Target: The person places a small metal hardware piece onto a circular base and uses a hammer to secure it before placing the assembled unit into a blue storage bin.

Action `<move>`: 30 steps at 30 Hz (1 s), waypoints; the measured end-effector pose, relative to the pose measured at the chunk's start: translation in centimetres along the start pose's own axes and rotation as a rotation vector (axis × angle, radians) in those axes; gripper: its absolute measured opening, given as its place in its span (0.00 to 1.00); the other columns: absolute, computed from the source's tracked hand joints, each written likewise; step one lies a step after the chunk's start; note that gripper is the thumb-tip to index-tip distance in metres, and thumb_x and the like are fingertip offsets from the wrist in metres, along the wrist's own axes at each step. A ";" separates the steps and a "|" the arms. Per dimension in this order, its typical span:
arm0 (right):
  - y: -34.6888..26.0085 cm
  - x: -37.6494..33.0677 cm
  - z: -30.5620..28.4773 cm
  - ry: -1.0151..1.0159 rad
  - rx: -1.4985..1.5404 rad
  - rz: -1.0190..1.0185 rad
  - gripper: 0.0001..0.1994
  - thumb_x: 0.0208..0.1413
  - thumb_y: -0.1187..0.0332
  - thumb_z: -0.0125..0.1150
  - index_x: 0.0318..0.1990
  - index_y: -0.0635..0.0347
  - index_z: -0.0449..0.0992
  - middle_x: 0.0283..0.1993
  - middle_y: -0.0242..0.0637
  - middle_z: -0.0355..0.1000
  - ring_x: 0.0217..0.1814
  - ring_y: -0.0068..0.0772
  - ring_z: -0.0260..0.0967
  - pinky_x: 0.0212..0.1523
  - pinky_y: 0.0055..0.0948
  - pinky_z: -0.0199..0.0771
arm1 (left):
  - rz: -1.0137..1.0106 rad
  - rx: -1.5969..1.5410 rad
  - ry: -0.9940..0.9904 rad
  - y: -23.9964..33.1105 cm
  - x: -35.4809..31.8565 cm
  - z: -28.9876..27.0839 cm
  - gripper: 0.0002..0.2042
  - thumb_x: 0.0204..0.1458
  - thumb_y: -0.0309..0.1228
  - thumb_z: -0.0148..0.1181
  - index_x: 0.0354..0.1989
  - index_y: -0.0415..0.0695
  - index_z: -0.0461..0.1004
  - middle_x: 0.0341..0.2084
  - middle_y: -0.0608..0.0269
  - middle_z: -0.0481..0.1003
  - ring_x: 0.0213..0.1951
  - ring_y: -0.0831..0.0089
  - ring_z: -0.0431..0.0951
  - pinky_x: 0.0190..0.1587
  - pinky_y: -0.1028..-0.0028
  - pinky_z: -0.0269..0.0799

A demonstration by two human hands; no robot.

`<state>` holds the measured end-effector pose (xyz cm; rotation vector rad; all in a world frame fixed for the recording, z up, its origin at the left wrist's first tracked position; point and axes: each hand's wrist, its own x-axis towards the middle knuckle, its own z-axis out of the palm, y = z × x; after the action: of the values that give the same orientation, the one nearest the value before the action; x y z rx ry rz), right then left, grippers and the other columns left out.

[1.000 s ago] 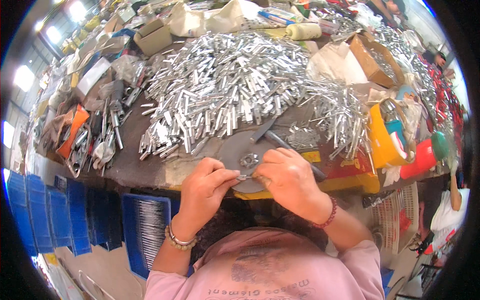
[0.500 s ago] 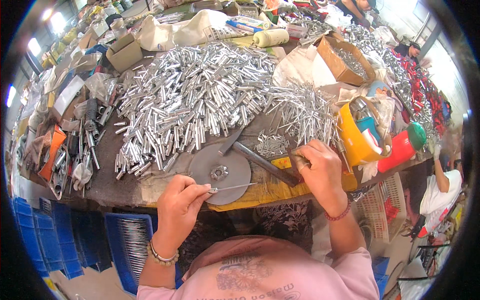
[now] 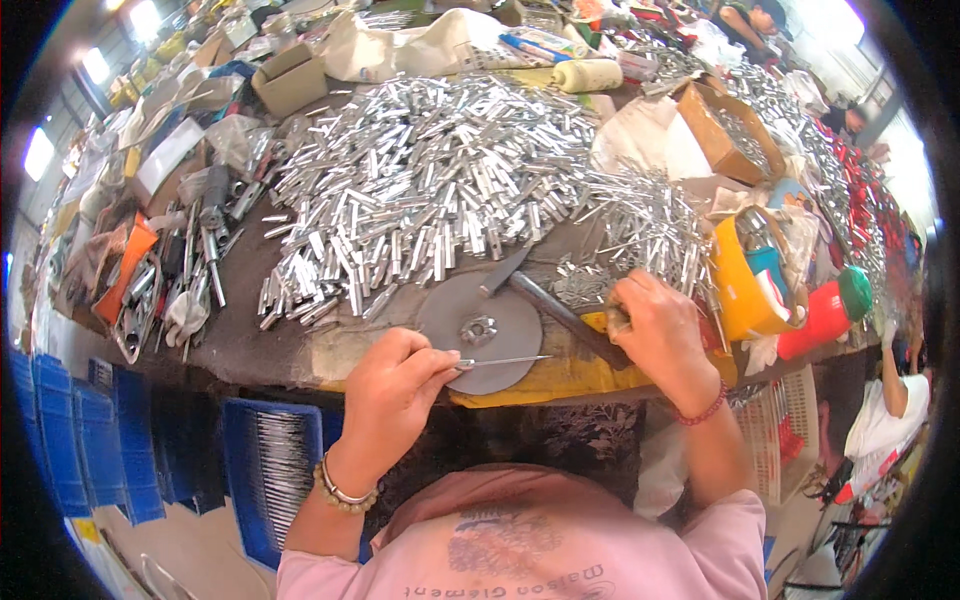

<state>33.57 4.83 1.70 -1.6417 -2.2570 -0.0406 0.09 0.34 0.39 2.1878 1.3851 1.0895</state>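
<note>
– Let's go to the left hand [image 3: 392,388]: thumb and fingers are pinched together, clamped on one end of a slim metal rod [image 3: 512,359]!

– And where does that rod lie?

– Nearly level, pointing off to the right across the near part of the grey disc [image 3: 455,308], below its raised metal hub [image 3: 479,330]. Whether it touches the disc, I cannot tell.

– Over on the other side, the right hand [image 3: 662,335] is well apart from the rod. Its fingers are curled, just beside the handle of a hammer [image 3: 562,314]. Anything between them?

– Cannot tell from here! The hand itself covers the view. A cluster of small silver pieces [image 3: 575,284] lies on the bench [image 3: 265,345] near those fingers.

– Look beyond the disc: a great heap of silver tubes [image 3: 420,190] sprawls over the middle, with a heap of thin rods [image 3: 655,232] at its right.

– Right of that comes a yellow container [image 3: 735,295], its mouth tilted, then a red bottle [image 3: 812,328] with a green cap, leaning at the bench's edge.

– And down to the left, below bench level, there's a blue bin [image 3: 238,490] with a row of silver rods [image 3: 278,470] stacked inside.

– Up at the far right, another person [image 3: 748,28] bends over more metal parts.
</note>
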 end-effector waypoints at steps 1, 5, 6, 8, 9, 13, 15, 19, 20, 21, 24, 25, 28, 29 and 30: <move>-0.3 0.0 -0.7 -0.080 0.001 0.047 0.08 0.51 0.73 0.73 0.39 0.57 0.81 0.42 0.42 0.78 0.45 0.51 0.82 0.46 0.47 0.82 | 0.007 -0.009 0.002 0.0 0.0 0.0 0.09 0.52 0.25 0.77 0.41 0.45 0.86 0.35 0.59 0.77 0.37 0.56 0.80 0.38 0.62 0.76; -0.3 0.3 -0.8 -0.103 0.143 0.218 0.07 0.53 0.74 0.70 0.39 0.57 0.81 0.41 0.42 0.80 0.44 0.50 0.82 0.46 0.45 0.81 | 0.020 -0.001 0.005 -0.1 -0.1 0.0 0.09 0.52 0.26 0.77 0.41 0.45 0.85 0.34 0.60 0.77 0.36 0.57 0.80 0.37 0.61 0.75; -0.2 0.3 -1.0 -0.103 0.134 0.219 0.07 0.53 0.74 0.70 0.39 0.57 0.81 0.41 0.42 0.80 0.44 0.50 0.82 0.46 0.45 0.81 | 0.013 0.001 0.000 0.0 0.0 0.0 0.09 0.52 0.26 0.77 0.41 0.45 0.85 0.34 0.60 0.76 0.36 0.57 0.80 0.37 0.61 0.75; 0.1 0.3 -1.1 -0.104 0.186 0.226 0.06 0.55 0.74 0.69 0.40 0.59 0.82 0.41 0.44 0.80 0.44 0.51 0.81 0.45 0.45 0.81 | 0.013 -0.010 -0.003 0.1 0.1 0.1 0.09 0.52 0.26 0.77 0.41 0.45 0.85 0.35 0.60 0.76 0.36 0.57 0.80 0.37 0.61 0.75; 0.6 0.3 -1.2 -0.103 0.170 0.234 0.06 0.55 0.74 0.69 0.40 0.59 0.82 0.41 0.44 0.80 0.44 0.51 0.81 0.45 0.45 0.81 | 0.006 -0.008 -0.003 -0.1 -0.1 0.0 0.09 0.52 0.27 0.77 0.41 0.45 0.85 0.35 0.60 0.76 0.36 0.56 0.80 0.37 0.60 0.75; 1.4 -0.1 -1.3 -0.098 0.302 0.172 0.06 0.57 0.73 0.68 0.42 0.59 0.84 0.41 0.45 0.80 0.44 0.52 0.81 0.45 0.45 0.79 | 0.006 0.008 -0.016 -0.4 -0.2 -0.1 0.10 0.52 0.26 0.77 0.41 0.45 0.85 0.35 0.60 0.76 0.36 0.56 0.80 0.37 0.60 0.75; 1.2 -0.1 -1.3 -0.086 0.316 0.169 0.06 0.58 0.73 0.67 0.42 0.59 0.85 0.41 0.45 0.79 0.44 0.52 0.80 0.46 0.44 0.79 | 0.001 0.009 -0.017 -0.2 -0.2 -0.1 0.10 0.52 0.26 0.77 0.42 0.45 0.85 0.35 0.59 0.76 0.36 0.56 0.80 0.37 0.60 0.75; 0.4 0.1 -1.3 -0.110 0.257 0.187 0.04 0.59 0.72 0.67 0.41 0.58 0.84 0.41 0.43 0.79 0.44 0.52 0.81 0.46 0.45 0.79 | -0.021 -0.012 -0.017 0.0 -0.1 -0.1 0.09 0.54 0.23 0.76 0.42 0.41 0.86 0.34 0.56 0.77 0.35 0.58 0.80 0.38 0.65 0.76; 0.2 0.3 -1.3 -0.109 0.212 0.194 0.04 0.59 0.72 0.67 0.40 0.57 0.84 0.41 0.42 0.80 0.44 0.52 0.81 0.46 0.45 0.79 | -0.022 -0.016 -0.016 0.0 -0.1 -0.1 0.09 0.53 0.22 0.76 0.42 0.41 0.86 0.34 0.56 0.77 0.36 0.58 0.80 0.38 0.65 0.76; 0.0 0.5 -1.2 -0.108 0.171 0.199 0.04 0.59 0.71 0.68 0.40 0.57 0.84 0.41 0.42 0.80 0.45 0.51 0.81 0.46 0.45 0.80 | -0.024 -0.011 -0.016 -0.1 -0.1 -0.1 0.09 0.53 0.22 0.76 0.42 0.41 0.86 0.34 0.56 0.77 0.36 0.58 0.80 0.38 0.65 0.76; 0.3 0.7 -1.3 -0.135 0.213 0.201 0.04 0.58 0.70 0.69 0.40 0.57 0.83 0.42 0.41 0.81 0.45 0.50 0.82 0.47 0.46 0.80 | 0.026 0.002 0.011 -0.4 -0.1 0.1 0.11 0.51 0.25 0.78 0.42 0.45 0.85 0.35 0.60 0.77 0.37 0.57 0.80 0.38 0.61 0.75; 0.2 0.8 -1.3 -0.135 0.217 0.197 0.04 0.58 0.70 0.69 0.40 0.57 0.83 0.42 0.41 0.81 0.45 0.50 0.82 0.47 0.46 0.80 | 0.030 0.000 0.013 -0.4 -0.1 0.2 0.11 0.51 0.25 0.78 0.42 0.45 0.85 0.35 0.60 0.77 0.37 0.57 0.80 0.37 0.61 0.76; 0.2 0.6 -1.3 -0.148 0.147 0.214 0.06 0.57 0.70 0.70 0.40 0.58 0.82 0.42 0.42 0.81 0.45 0.49 0.83 0.47 0.46 0.80 | 0.034 0.001 0.013 -0.3 -0.1 0.2 0.11 0.51 0.25 0.78 0.42 0.45 0.85 0.36 0.60 0.77 0.37 0.57 0.80 0.37 0.61 0.76; 0.2 0.6 -1.3 -0.151 0.138 0.187 0.06 0.56 0.70 0.69 0.41 0.58 0.82 0.42 0.42 0.81 0.46 0.50 0.83 0.47 0.46 0.80 | 0.035 0.003 0.010 -0.3 -0.1 0.2 0.11 0.51 0.25 0.78 0.42 0.45 0.85 0.36 0.60 0.77 0.37 0.58 0.80 0.37 0.61 0.76; 0.1 0.6 -1.3 -0.153 0.132 0.159 0.07 0.56 0.71 0.69 0.41 0.58 0.81 0.42 0.43 0.81 0.46 0.50 0.83 0.47 0.46 0.80 | 0.035 0.005 0.010 -0.3 -0.2 0.2 0.11 0.51 0.25 0.78 0.42 0.45 0.85 0.36 0.60 0.77 0.37 0.58 0.80 0.37 0.61 0.76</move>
<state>33.87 5.19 3.08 -1.8008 -2.1761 0.2762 -0.01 0.35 -0.04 2.2212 1.3603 1.1114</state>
